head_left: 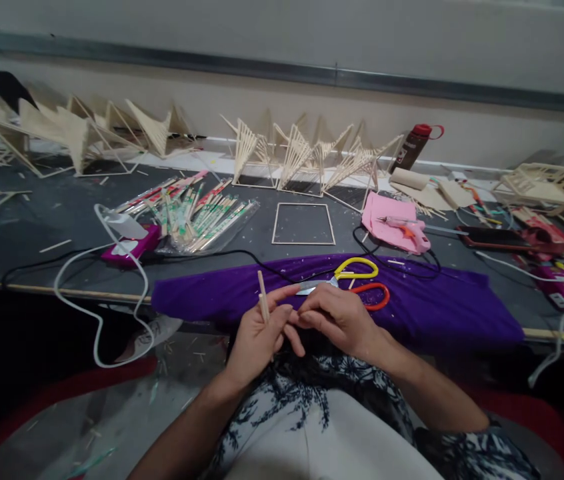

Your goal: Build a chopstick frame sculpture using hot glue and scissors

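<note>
Left hand (258, 335) half-curls round sticks (264, 308), right hand (343, 321) pinches, can't tell on what; ahead of them I'd call the square frame (304, 243) done, nothing built up yet.

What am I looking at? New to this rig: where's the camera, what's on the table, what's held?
There's no machine, just a person's bare hands. The single picture comes from a head-worn camera looking forward and down. The left hand holds thin wooden sticks; the right hand meets its fingertips, and whether it grips anything is unclear. Scissors lie on purple cloth at the table's edge. Beyond are a square stick frame, a glue gun on pink cloth, and stick models.
</note>
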Demonstrator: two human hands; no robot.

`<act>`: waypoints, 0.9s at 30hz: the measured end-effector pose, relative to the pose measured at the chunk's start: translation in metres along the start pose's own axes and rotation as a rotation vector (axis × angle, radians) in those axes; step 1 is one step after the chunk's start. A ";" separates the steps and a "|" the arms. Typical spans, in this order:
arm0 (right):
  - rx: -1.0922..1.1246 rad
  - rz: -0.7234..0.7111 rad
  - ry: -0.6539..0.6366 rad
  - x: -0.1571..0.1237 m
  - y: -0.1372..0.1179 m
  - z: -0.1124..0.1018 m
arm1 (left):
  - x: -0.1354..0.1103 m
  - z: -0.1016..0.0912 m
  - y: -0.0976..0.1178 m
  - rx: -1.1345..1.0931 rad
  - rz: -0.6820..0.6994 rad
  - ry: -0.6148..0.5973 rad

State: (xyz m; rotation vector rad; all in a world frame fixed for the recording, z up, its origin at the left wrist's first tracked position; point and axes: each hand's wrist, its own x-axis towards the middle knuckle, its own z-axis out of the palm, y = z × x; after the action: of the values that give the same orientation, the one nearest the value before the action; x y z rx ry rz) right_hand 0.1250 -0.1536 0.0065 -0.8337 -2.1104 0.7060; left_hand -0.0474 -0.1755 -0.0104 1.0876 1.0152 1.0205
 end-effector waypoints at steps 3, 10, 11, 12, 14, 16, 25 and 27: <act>-0.012 0.048 -0.064 -0.002 -0.007 -0.004 | 0.012 -0.012 0.013 0.050 0.074 0.071; -0.177 -0.056 -0.622 -0.012 -0.028 -0.005 | 0.052 -0.022 0.039 0.058 0.189 0.085; -0.241 -0.105 -0.662 -0.012 -0.028 -0.004 | 0.056 -0.022 0.041 0.035 0.188 0.087; -0.310 -0.148 -0.678 -0.012 -0.028 -0.003 | 0.059 -0.021 0.043 0.011 0.189 0.092; -0.411 -0.214 -0.655 -0.009 -0.025 -0.003 | 0.063 -0.020 0.045 -0.031 0.190 0.105; -0.418 -0.236 -0.576 -0.006 -0.022 -0.008 | 0.066 -0.021 0.047 -0.056 0.193 0.115; -0.187 -0.162 0.005 0.032 -0.015 -0.053 | 0.059 -0.014 0.041 0.001 0.051 -0.137; -0.143 -0.111 0.109 0.044 -0.014 -0.059 | 0.056 -0.006 0.038 0.019 -0.004 -0.218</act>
State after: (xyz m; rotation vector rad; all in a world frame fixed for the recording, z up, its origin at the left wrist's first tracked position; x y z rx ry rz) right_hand 0.1454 -0.1174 0.0686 -0.8058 -2.1086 0.4454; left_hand -0.0465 -0.1142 0.0182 1.1838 0.8515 0.8694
